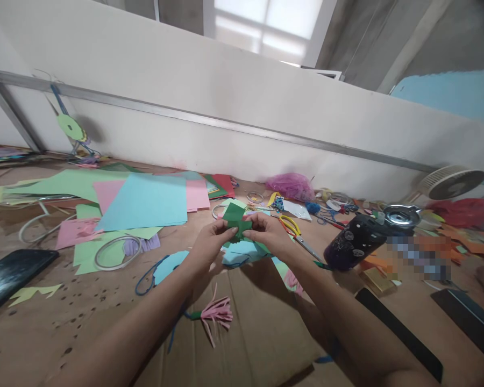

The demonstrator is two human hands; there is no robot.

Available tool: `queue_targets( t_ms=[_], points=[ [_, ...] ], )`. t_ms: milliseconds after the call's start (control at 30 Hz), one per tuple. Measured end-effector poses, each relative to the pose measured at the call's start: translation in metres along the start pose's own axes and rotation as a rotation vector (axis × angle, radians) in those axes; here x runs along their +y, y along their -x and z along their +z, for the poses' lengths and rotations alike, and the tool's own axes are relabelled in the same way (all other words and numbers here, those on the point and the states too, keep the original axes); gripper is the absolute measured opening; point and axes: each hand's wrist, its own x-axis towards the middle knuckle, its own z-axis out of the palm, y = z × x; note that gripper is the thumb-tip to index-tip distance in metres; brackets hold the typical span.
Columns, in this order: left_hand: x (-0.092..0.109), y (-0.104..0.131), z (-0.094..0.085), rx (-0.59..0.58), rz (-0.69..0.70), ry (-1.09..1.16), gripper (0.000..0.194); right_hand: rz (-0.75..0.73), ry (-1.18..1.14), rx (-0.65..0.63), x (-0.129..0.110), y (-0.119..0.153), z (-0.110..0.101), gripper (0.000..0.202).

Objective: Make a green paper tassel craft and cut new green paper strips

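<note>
Both hands are in front of me, above the back edge of a cardboard sheet (262,328). My left hand (213,241) pinches the left side of a small dark green paper piece (234,213) between thumb and fingers. On its right side, my right hand (269,231) grips the same paper, which looks folded or bent. Just below them lie light blue paper pieces (244,252) with dark blue cord. Nearer to me, a pink paper tassel (218,312) with a green band rests on the cardboard.
Coloured paper sheets (149,201) lie at left behind a wire ring (116,252). A black phone (14,277) is at far left. Scissors (304,244), a black tumbler (354,242) and a small fan (454,181) stand or lie to the right. A white wall (210,140) bounds the back.
</note>
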Motion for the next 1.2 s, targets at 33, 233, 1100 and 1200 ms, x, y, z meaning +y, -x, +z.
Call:
queue_targets(
  t_ms=[33, 233, 1100, 1200],
  points=[
    [0.0, 0.0, -0.001, -0.005, 0.003, -0.025, 0.034, -0.001, 0.013, 0.001, 0.0, 0.0, 0.0, 0.025],
    [-0.001, -0.004, -0.005, 0.022, 0.131, -0.304, 0.027, -0.041, 0.191, 0.001, 0.006, 0.002, 0.0, 0.017],
    [0.004, 0.002, -0.002, 0.044, 0.017, 0.005, 0.026, -0.055, 0.134, -0.053, 0.002, 0.002, 0.001, 0.03],
    [0.005, 0.003, 0.0, 0.047, -0.012, 0.003, 0.027, -0.007, 0.147, -0.021, 0.006, 0.001, 0.003, 0.019]
  ],
)
